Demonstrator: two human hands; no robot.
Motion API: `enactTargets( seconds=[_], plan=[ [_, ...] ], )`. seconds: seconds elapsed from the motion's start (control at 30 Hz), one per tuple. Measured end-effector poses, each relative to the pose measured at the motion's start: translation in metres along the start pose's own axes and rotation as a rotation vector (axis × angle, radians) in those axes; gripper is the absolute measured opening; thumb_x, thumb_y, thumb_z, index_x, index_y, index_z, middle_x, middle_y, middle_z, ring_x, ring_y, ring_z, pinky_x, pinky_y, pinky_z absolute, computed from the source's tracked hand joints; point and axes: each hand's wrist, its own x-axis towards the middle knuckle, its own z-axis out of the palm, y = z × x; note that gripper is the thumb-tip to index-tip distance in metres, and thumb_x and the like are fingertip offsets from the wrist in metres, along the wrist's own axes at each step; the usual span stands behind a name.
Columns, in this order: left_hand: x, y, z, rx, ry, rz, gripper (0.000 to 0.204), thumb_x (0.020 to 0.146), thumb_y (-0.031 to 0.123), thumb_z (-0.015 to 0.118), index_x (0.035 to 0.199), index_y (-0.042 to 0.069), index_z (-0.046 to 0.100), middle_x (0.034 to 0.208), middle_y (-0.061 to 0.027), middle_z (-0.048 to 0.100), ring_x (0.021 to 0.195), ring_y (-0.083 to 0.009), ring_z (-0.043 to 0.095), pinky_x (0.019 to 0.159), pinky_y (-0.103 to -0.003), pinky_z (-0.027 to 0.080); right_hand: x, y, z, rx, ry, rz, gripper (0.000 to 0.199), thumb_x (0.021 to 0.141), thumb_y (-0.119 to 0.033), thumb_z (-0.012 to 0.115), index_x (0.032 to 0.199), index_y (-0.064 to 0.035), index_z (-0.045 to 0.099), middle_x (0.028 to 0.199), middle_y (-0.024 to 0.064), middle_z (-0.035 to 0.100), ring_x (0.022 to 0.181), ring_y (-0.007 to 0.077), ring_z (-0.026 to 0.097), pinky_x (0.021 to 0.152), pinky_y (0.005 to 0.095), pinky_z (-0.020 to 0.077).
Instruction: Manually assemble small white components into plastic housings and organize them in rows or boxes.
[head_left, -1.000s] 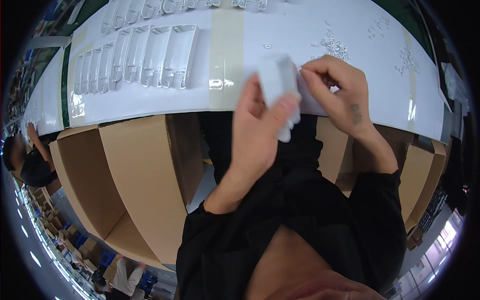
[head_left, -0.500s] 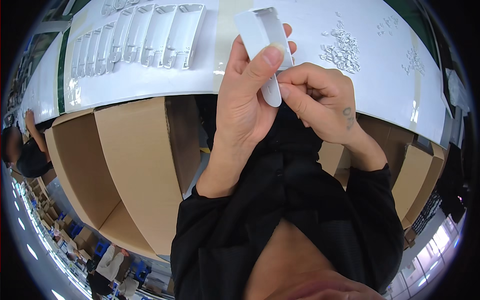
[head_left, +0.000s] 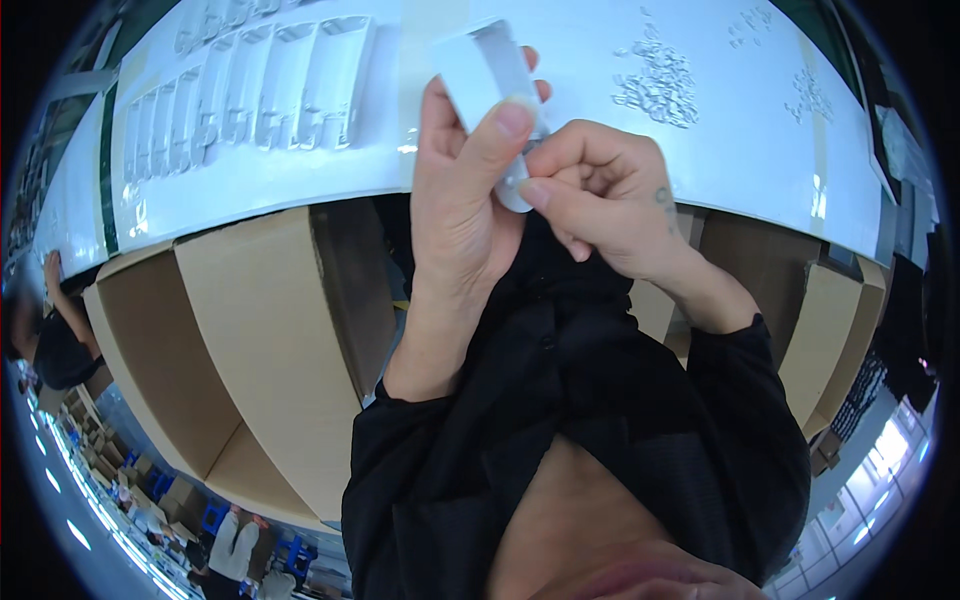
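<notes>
My left hand (head_left: 462,170) is wrapped round a white plastic shell (head_left: 480,65), a hollow tray-like housing with a narrow rounded tongue at its lower end. Its thumb presses along the inner edge while fingertips show behind the far side. My right hand (head_left: 608,190) is closed, thumb and forefinger pinched against the tongue (head_left: 512,195). Whatever small thing may be between those fingertips is hidden. Both hands are held over the front edge of the white table (head_left: 300,185).
Similar white shells (head_left: 285,85) lie in a row at the left. A heap of small white clips or bits (head_left: 660,85) lies at the right, with smaller scatters (head_left: 810,97) beyond. Open cardboard boxes (head_left: 250,330) stand below the table edge. Another person (head_left: 62,335) sits far left.
My right thumb has come onto the shell's tongue, where it was beside it before. Hands and shell sit slightly further left in the picture, as does the table.
</notes>
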Motion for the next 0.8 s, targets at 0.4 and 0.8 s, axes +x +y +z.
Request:
enactTargets(
  seconds=[0.4, 0.8],
  plan=[
    [-0.023, 0.034, -0.04, -0.008, -0.088, 0.03, 0.052, 0.097, 0.021, 0.063, 0.14, -0.001, 0.044, 0.137, -0.0247, 0.054, 0.127, -0.0368, 0.055, 0.107, -0.046, 0.047, 0.028, -0.016, -0.04, -1.076, -0.293, -0.672, 0.013, 0.079, 0.004, 0.072, 0.091, -0.0015, 0.072, 0.071, 0.0067, 0.067, 0.053, 0.0169, 0.055, 0.054, 0.0262, 0.0455],
    [-0.035, 0.039, -0.047, -0.27, 0.135, 0.059, 0.033, 0.101, 0.013, 0.052, 0.129, -0.004, 0.05, 0.131, -0.0255, 0.057, 0.123, -0.0373, 0.059, 0.112, -0.051, 0.044, 0.088, -0.016, -0.062, -1.607, -0.051, -0.915, 0.011, 0.091, -0.009, 0.066, 0.095, 0.0013, 0.07, 0.083, 0.0109, 0.069, 0.063, 0.0202, 0.059, 0.06, 0.0287, 0.0471]
  ],
)
